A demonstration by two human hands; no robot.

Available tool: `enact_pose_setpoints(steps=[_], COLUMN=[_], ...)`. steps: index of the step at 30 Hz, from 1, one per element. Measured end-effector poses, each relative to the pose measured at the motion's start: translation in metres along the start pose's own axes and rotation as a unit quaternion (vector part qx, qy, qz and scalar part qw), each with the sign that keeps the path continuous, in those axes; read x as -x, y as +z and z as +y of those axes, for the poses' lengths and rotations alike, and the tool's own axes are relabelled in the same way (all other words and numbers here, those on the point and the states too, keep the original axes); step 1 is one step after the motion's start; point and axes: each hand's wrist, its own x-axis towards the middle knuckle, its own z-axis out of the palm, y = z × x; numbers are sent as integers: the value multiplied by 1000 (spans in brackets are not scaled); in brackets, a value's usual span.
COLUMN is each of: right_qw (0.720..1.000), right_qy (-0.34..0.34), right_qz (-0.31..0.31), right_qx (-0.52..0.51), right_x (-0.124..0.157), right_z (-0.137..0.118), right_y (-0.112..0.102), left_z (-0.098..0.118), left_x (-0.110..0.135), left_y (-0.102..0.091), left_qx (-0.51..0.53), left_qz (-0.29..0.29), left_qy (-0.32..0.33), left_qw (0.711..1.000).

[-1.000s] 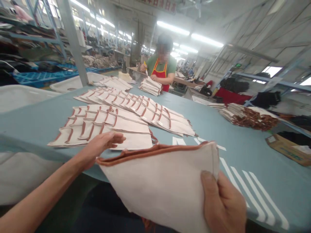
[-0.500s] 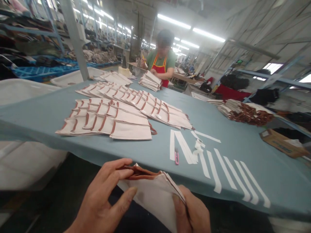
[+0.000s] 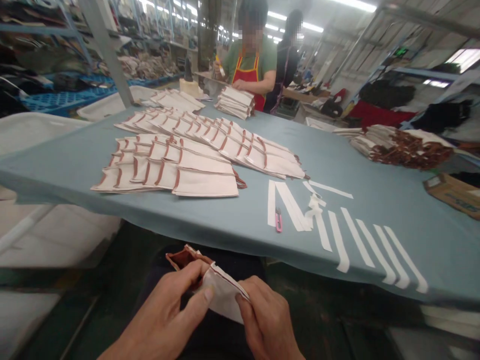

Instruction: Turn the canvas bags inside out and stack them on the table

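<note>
A white fabric pouch (image 3: 226, 301) with brown edging is held over my lap, below the table's front edge. My left hand (image 3: 170, 307) grips it near the opening, thumb on the outer face and fingers tucked over the rim. The mouth gapes to the left and shows a brown inside. At the other end, my right hand (image 3: 267, 312) pinches the seam between thumb and fingers. On the table in front lie rows of overlapping white pouches (image 3: 206, 182) with brown edges.
White strips (image 3: 292, 205) and pink thread snips (image 3: 278, 221) lie on the blue-green table (image 3: 180, 220). A cardboard box (image 3: 455, 195) and a brown-and-white pile (image 3: 401, 145) are at right. Across the table, a person in a red apron (image 3: 245, 75) handles a stack of pouches (image 3: 234, 102).
The pouch has turned and sits lower, its mouth now further left. My right hand has moved left, and my left fingers have slid along the rim. A second person shows behind the apron wearer.
</note>
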Motion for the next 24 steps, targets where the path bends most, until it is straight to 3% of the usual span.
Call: enact_pose_setpoints(steps=[3, 6, 11, 14, 19, 24], right_qw=[992, 964, 876, 830, 769, 752], right_qy=[88, 182, 291, 313, 326, 343], right_qz=[-15, -15, -145, -204, -229, -230], right_qx=[-93, -196, -357, -413, -500, -514], right_x=[-3, -16, -48, -59, -57, -55], right_z=[-10, -22, -36, -39, -36, -33], right_y=[-10, -20, -31, -32, -28, -26], left_z=[8, 18, 33, 39, 37, 16], left_x=[-1, 0, 8, 13, 18, 16], left_y=[2, 3, 0, -3, -5, -5], left_qx=[12, 19, 58, 73, 61, 33], left_qz=[-33, -42, -39, -39, -26, -57], left_qy=[-37, -53, -84, -101, -77, -57], left_qw=[999, 998, 994, 991, 995, 996])
